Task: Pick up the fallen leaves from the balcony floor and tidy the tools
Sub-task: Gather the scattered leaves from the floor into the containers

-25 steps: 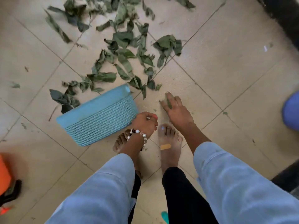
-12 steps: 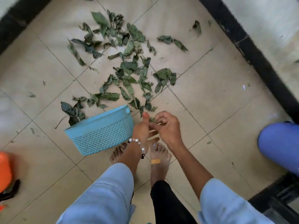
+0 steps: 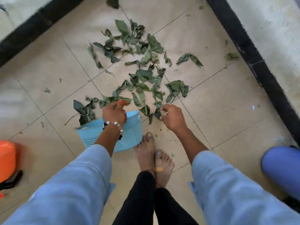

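Observation:
Several wilted green leaves [image 3: 142, 73] lie scattered over the beige floor tiles ahead of me. A light blue woven basket [image 3: 129, 138] stands on the floor just short of the pile, by my bare feet. My left hand [image 3: 114, 112], with a bead bracelet on the wrist, grips the basket's far rim with its fingers curled over it. To the right of the basket, my right hand [image 3: 172, 118] hovers with its fingers loosely curled. Its fingertips are at the nearest leaves [image 3: 156, 113], and I see nothing held in it.
A black skirting strip [image 3: 259, 65] runs along the right wall and another [image 3: 32, 31] along the far left. An orange object [image 3: 6, 159] sits at the left edge and a blue rounded object [image 3: 282, 168] at the right. My bare feet [image 3: 147, 153] stand behind the basket.
My right hand left my left hand and reached out to the nearest leaves. My left hand moved onto the basket's far rim. The view tilted forward, showing more of the pile.

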{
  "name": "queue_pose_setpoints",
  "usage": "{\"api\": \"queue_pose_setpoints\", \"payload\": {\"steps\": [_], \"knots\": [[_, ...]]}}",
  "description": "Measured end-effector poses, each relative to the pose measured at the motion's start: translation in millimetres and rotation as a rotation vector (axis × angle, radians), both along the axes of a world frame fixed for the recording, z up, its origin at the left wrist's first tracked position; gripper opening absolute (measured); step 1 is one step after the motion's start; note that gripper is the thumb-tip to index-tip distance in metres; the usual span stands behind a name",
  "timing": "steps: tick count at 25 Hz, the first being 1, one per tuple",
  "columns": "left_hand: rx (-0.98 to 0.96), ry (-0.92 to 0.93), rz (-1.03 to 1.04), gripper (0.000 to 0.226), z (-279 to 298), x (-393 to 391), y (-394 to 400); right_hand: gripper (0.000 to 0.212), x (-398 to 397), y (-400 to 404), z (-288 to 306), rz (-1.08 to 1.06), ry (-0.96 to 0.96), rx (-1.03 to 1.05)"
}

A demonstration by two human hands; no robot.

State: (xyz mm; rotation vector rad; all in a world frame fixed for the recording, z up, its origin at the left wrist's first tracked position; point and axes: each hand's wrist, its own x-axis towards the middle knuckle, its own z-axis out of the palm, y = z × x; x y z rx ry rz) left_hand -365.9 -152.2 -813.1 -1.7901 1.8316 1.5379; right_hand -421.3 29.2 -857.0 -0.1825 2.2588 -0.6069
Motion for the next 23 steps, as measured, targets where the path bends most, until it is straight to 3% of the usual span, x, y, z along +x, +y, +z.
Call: {"api": "queue_pose_setpoints", "payload": {"steps": [4,7,9,12,15,16,18,21,23], "knots": [[-0.150,-0.276,-0.463,0.042,-20.1,14.0,-9.8,0.076,20.0,-26.3,-46.8,0.611,0.004,0.105],[-0.065,-0.500,-0.497,0.041,-40.3,21.1,-18.0,0.082,37.9,-44.1,-70.6,0.798,0.059,0.182],[0.136,-0.580,-0.498,0.034,-52.7,23.7,-29.5,0.076,44.9,-49.3,-80.6,0.844,0.106,0.196],[0.500,-0.606,-0.298,0.030,-51.6,19.6,-44.6,0.042,41.4,-49.3,-89.1,0.874,0.231,0.135],[0.475,-0.509,-0.191,0.028,-55.7,21.2,-55.3,0.026,29.4,-51.6,-98.0,0.907,0.247,0.073],[0.424,-0.443,-0.177,0.025,-55.5,21.8,-54.9,0.026,26.7,-54.1,-98.7,0.855,0.242,0.049],[0.354,-0.244,-0.089,0.019,-53.0,20.6,-48.2,0.027,23.5,-62.2,-93.3,0.470,0.138,-0.056],[0.391,-0.056,0.206,0.024,-49.8,14.8,-36.3,0.023,22.3,-81.2,-49.0,-0.461,-0.427,-0.453],[0.480,-0.039,0.317,0.029,-47.5,9.0,-27.3,0.024,26.9,-85.4,-16.8,-0.727,-0.663,-0.668]]}}
